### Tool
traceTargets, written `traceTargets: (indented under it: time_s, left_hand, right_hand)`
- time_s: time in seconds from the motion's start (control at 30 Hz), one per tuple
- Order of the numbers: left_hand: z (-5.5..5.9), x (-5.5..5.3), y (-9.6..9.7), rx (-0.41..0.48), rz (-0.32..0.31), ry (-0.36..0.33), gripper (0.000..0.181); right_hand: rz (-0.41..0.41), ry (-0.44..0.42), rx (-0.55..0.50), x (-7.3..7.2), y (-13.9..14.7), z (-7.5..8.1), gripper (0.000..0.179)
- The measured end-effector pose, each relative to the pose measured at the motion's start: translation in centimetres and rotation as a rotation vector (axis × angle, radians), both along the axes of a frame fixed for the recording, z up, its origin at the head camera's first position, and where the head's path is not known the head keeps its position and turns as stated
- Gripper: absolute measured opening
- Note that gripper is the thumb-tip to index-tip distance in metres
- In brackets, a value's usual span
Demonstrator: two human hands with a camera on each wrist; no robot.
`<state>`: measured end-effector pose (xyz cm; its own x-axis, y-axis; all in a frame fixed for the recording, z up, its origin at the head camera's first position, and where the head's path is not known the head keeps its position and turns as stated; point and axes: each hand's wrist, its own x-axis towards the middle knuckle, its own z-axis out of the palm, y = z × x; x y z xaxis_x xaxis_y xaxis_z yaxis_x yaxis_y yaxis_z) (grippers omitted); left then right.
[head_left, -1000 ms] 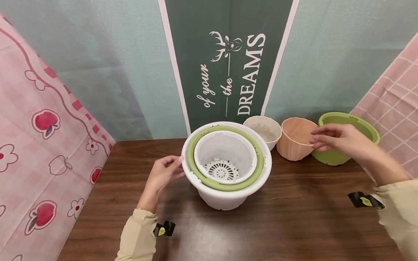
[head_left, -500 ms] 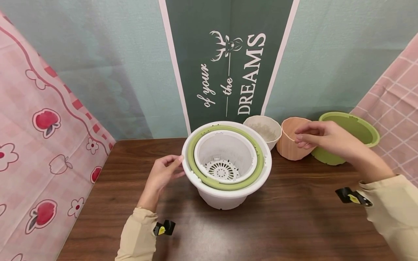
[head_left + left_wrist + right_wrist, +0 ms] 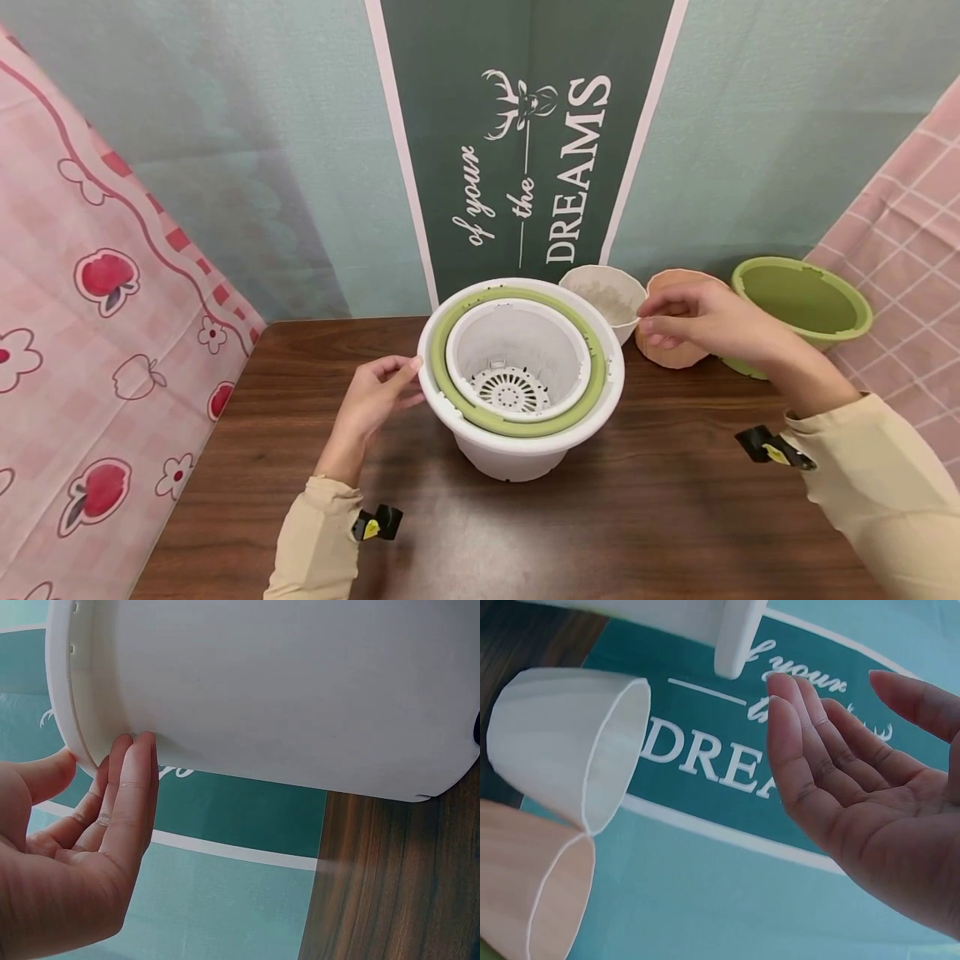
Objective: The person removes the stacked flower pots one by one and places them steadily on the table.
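The left hand (image 3: 372, 402) has its fingers (image 3: 129, 787) straight and pressed together, their tips touching the outer wall of the large white pot (image 3: 517, 454) just under its rim, while the thumb lies against the rim's edge; nothing is curled round the pot. Just beyond those fingers, inside the white pot, sits a green pot (image 3: 596, 379) showing as a ring, and inside that a smaller white pot with a slotted drainage grid (image 3: 512, 390) at its bottom; the whole nested stack stands upright on the dark wooden bench (image 3: 675, 517). The right hand (image 3: 693, 321) hovers above the bench with its fingers (image 3: 810, 757) loosely spread and slightly bent, holding nothing, the palm bare in the right wrist view. Its fingertips are near the rim of a small cream pot (image 3: 606, 298) and directly over a peach faceted pot (image 3: 671, 354), which the hand partly hides; the two small pots touch each other side by side. Past the back of that hand stands a separate green pot (image 3: 802, 302), well apart from the nested stack. Both wrists wear beige sleeves. Behind the bench hangs a dark green banner (image 3: 525, 150) with white lettering, flanked by pink patterned cloth (image 3: 97, 275).
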<state>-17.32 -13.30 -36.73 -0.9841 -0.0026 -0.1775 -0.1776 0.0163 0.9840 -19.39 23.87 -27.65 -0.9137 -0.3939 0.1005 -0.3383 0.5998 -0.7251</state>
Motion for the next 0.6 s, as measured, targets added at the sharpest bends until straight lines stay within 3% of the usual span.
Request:
traceTargets:
  time_s: [0.1,0.27,0.6]
  left_hand:
    - [0.0,0.0,0.0,-0.002,-0.001,0.001,0.027]
    - [0.0,0.0,0.0,-0.007,-0.004,0.005,0.027]
    - [-0.1,0.0,0.0,0.007,-0.002,0.006,0.027]
  right_hand:
    - [-0.010,-0.019,0.032,0.0,-0.9,0.2,0.018]
    - [0.039,-0.119,0.043,-0.1,-2.2,0.4,0.021]
    - [0.067,-0.155,0.070,-0.2,-4.4,1.0,0.019]
